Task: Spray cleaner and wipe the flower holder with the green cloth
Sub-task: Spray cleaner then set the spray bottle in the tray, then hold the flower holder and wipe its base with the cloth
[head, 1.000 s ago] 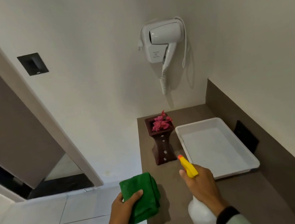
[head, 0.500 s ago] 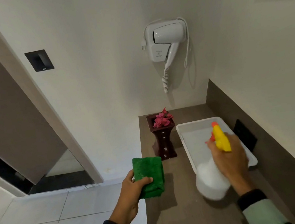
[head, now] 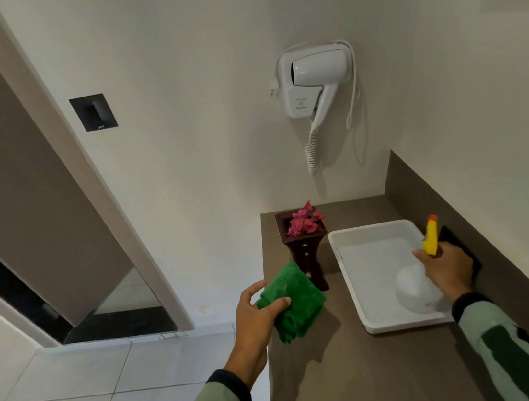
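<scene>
A dark brown flower holder (head: 305,252) with pink flowers (head: 303,220) stands upright near the left edge of the brown counter (head: 355,374). My left hand (head: 255,317) grips a folded green cloth (head: 292,301) just in front of the holder's base, partly covering it. My right hand (head: 446,268) holds a white spray bottle (head: 415,291) with a yellow and orange nozzle (head: 431,236). The bottle is over the white tray's right side, well away from the holder.
A white plastic tray (head: 342,257) lies to the right of the holder. A black wall plate (head: 460,247) sits on the backsplash behind my right hand. A white hair dryer (head: 314,84) hangs on the wall above. Tiled floor (head: 80,396) and a door lie to the left.
My right hand carried the spray bottle from in front of the holder rightward over the tray. My left hand brought the green cloth forward, up to the holder's base.
</scene>
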